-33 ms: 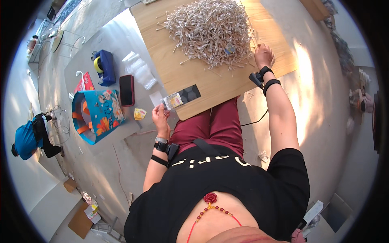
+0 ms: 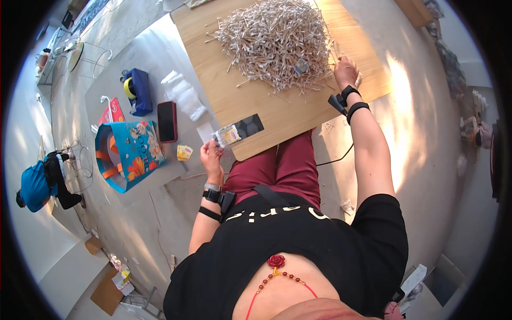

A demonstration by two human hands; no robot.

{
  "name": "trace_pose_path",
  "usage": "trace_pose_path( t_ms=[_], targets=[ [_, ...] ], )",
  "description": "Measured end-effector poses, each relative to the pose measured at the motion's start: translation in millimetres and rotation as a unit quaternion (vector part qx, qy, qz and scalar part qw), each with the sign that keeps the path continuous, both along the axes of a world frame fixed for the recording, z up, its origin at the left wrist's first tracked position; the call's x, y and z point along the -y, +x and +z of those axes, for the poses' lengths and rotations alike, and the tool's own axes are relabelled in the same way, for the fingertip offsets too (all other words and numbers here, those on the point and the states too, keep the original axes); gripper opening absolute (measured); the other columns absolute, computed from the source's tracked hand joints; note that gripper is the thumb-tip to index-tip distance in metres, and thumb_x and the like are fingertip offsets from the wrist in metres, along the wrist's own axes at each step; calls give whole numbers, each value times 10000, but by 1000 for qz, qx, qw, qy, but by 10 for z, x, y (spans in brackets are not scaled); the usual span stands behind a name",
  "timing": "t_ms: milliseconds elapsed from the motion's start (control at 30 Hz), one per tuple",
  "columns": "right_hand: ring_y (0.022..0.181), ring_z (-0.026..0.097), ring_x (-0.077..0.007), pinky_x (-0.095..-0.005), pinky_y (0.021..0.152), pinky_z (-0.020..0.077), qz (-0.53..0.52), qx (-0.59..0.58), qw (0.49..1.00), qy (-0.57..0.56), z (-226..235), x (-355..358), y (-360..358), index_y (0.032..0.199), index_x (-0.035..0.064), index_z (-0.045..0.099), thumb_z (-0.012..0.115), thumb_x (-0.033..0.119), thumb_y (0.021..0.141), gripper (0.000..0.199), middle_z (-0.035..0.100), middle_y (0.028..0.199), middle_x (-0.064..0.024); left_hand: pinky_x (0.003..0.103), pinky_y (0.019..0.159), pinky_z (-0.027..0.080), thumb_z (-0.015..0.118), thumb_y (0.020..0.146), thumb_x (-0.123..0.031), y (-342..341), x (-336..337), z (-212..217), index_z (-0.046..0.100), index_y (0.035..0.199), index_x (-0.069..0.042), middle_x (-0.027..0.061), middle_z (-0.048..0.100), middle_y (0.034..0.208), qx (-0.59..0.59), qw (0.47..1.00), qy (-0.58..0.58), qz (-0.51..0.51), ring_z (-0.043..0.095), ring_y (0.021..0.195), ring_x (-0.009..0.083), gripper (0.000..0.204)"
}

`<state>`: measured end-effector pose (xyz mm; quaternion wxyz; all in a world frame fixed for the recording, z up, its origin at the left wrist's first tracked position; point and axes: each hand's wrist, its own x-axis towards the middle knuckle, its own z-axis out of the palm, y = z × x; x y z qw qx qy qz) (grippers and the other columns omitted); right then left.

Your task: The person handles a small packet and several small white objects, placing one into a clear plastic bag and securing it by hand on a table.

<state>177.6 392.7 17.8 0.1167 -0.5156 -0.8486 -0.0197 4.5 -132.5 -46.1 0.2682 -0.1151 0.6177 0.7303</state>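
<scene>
A large heap of cotton swabs (image 2: 274,42) lies on a wooden board (image 2: 298,114) in front of me. My left hand (image 2: 212,154), at the board's near left corner, pinches the end of a small clear bag of cotton swabs (image 2: 228,136) with a yellow and white label. Beyond the bag lies a dark patterned rectangle (image 2: 250,125). My right hand (image 2: 346,73) is at the right edge of the heap, its fingers curled inward. What they hold, if anything, is too small to tell. A small blue and yellow piece (image 2: 302,69) lies in the heap.
On the grey table left of the board are clear plastic bags (image 2: 183,96), a phone (image 2: 167,121), a blue tape dispenser (image 2: 140,92), yellow labels (image 2: 184,153) and a blue floral tote bag (image 2: 133,154). Another person (image 2: 40,184) is bent over at far left.
The whole view has shifted very slightly. My left hand keeps hold of the bag, and my right hand stays at the heap's edge with its fingers a little more curled.
</scene>
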Motion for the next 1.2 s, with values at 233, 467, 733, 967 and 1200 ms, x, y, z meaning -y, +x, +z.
trace_pose_path(
  t_ms=[233, 467, 733, 967, 1200],
  targets=[
    [1049, 725, -386, -475, 902, 584, 5, 72, 995, -62, -78, -416, -420, 1131, -6, 659, 577, 99, 955, 221, 737, 1099, -244, 212, 633, 483, 707, 1005, -292, -23, 38, 91, 564, 1169, -82, 3, 657, 909, -1, 999, -33, -2, 617, 732, 82, 302],
    [991, 756, -353, -447, 830, 616, 13, 79, 995, -66, -167, -613, -390, 1033, -1, 732, 589, 65, 927, 189, 756, 1029, -234, 208, 628, 465, 703, 1010, -268, -35, -5, 174, 554, 1155, -75, -8, 629, 889, -7, 1000, -23, -1, 590, 718, 70, 284],
    [926, 749, -169, -276, 771, 594, -5, -460, 823, -333, 119, -455, -65, 1090, 5, 677, 716, 146, 946, 205, 745, 970, -92, 200, 609, 451, 689, 1020, -249, -32, -56, 127, 547, 1162, -43, 4, 622, 889, -3, 1000, 5, -7, 564, 708, 61, 287],
    [856, 710, -105, -218, 749, 554, 107, -551, 673, -481, 261, 1249, -322, 1079, 60, 720, 730, 137, 976, 129, 737, 952, -18, 233, 663, 476, 719, 997, -318, 19, -16, 71, 507, 1253, -62, 2, 625, 936, 22, 999, 24, 31, 595, 771, 77, 420],
    [929, 737, -155, -264, 806, 598, 165, -476, 615, -607, 39, 2850, -621, 1158, -4, 675, 670, 70, 1003, 172, 754, 1025, -98, 311, 811, 523, 730, 985, -371, 71, 14, -21, 541, 1255, -94, 18, 658, 1027, 81, 990, 95, 69, 634, 886, 120, 431]
  ],
)
